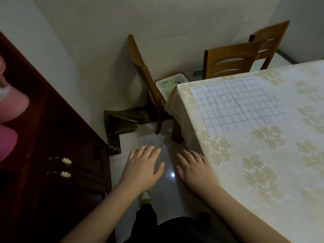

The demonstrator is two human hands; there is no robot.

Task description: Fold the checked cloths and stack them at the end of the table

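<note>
- Left hand (143, 168): no grip, fingers straight and spread, palm down, held in the air over the floor beside the table.
- Right hand (193, 168): same, fingers extended, holding nothing, just beside the table edge; can't tell if it touches the tablecloth overhang.
- Checked cloth (235, 106): white with a thin blue-grey grid, lying flat and spread out near the table's far corner, faint crease lines across it. Well apart from both hands.
- Table (263, 172): covered by a cream tablecloth with a pale yellow flower print, zigzag hem hanging at the corner.
- Room: three wooden chairs (229, 60) at the far side; the nearest carries a white tray (169, 84) with green bits in it.
- Dark green cloth (122, 121) crumpled on the glossy tiled floor (149, 137) by the wall.
- Dark red cabinet (57, 146) with metal handles on the left.
</note>
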